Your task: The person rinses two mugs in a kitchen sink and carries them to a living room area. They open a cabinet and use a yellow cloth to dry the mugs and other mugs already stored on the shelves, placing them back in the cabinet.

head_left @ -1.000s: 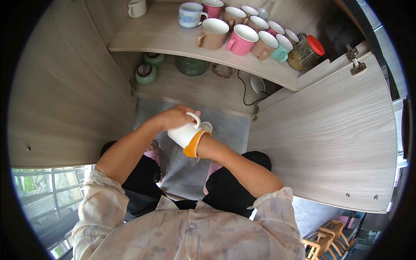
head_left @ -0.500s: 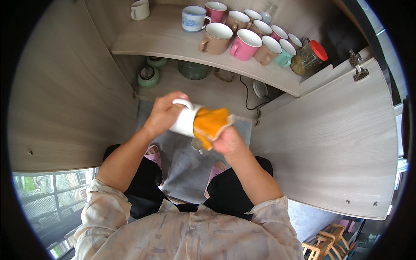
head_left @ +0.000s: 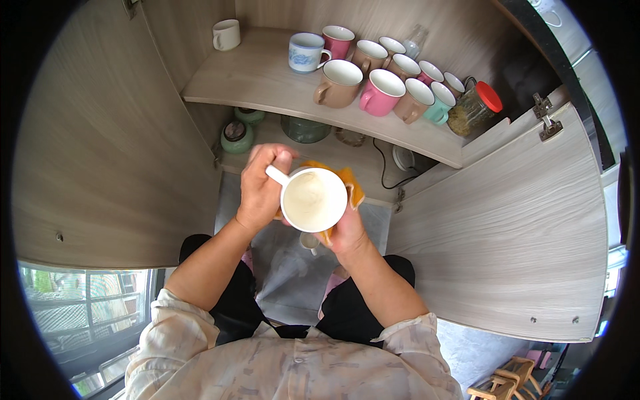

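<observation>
A white mug (head_left: 313,200) is held up in front of me, its open mouth facing me and faint marks on its inner bottom. My left hand (head_left: 261,190) is closed on the mug's left side, by the handle. Bunched behind and to the right of the mug is an orange cloth (head_left: 355,192). My right hand (head_left: 348,231) is closed round that cloth, pressing it to the mug's outer side; the mug hides some of the fingers. Below, on the grey floor, stands a small pale cup (head_left: 309,243).
Several mugs, including a pink mug (head_left: 382,93), stand on the upper shelf (head_left: 267,87), with a red-lidded jar (head_left: 475,110) at right. A green jar (head_left: 237,137) and a cable (head_left: 383,167) are lower down. Open cabinet doors flank me, the right door (head_left: 500,227) nearest the jar.
The orange cloth has come out of the mug's mouth and now lies against its outside. The mug has turned so its mouth faces me. My view has shifted slightly.
</observation>
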